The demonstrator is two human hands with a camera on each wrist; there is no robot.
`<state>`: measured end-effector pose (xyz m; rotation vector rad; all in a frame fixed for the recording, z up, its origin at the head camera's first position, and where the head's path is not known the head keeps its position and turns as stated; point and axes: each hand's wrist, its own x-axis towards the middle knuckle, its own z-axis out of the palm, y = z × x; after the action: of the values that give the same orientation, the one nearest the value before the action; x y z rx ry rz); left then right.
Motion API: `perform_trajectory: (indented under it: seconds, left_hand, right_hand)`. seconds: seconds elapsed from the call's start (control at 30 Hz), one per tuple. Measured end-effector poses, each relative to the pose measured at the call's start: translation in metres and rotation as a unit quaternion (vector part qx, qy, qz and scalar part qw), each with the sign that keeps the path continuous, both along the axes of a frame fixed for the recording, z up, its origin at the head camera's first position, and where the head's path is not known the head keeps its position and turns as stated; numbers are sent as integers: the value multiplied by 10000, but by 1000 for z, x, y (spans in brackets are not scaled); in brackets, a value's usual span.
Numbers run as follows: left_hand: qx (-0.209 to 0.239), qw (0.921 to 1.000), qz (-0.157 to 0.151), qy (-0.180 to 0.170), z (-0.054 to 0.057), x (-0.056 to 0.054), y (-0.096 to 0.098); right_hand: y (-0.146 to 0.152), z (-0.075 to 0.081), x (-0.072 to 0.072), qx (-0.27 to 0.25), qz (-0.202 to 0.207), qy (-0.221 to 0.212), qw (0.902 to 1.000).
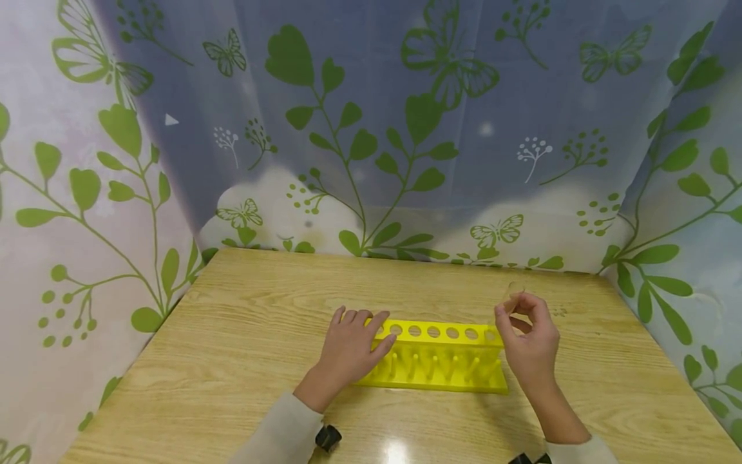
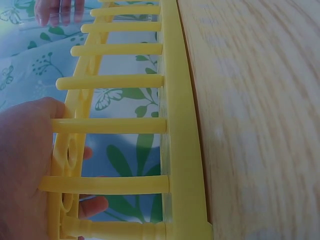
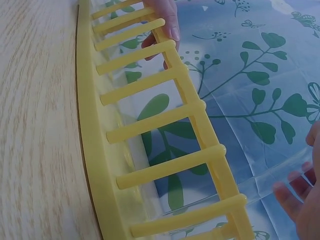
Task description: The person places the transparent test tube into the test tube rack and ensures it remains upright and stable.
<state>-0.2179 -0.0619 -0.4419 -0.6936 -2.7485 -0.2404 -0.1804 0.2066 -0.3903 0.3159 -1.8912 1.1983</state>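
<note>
A yellow test tube rack [image 1: 431, 374] stands on the wooden table, with a row of round holes in its top and upright pegs below. My left hand [image 1: 350, 345] grips the top bar at its left end; in the left wrist view the thumb side of this hand [image 2: 25, 165] is in front and fingertips show behind. At the right end, my right hand [image 1: 532, 335] pinches a clear test tube [image 3: 260, 177] between thumb and fingers. The tube slants down from the hand into the rack's end; its outline is faint, and where its lower tip rests I cannot tell.
Small clear shapes [image 1: 559, 311], too faint to name, lie on the table [image 1: 261, 303] right of the right hand. A patterned cloth [image 1: 371, 161] with leaves and butterflies hangs behind the table and along both sides.
</note>
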Motion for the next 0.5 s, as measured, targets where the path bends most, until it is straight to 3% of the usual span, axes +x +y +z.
perform_trajectory:
  seconds: [0.5]
  left_hand:
    - [18, 10000, 11, -28, 0, -1, 0]
  right_hand:
    - [-1, -1, 2, -76, -87, -396, 9991]
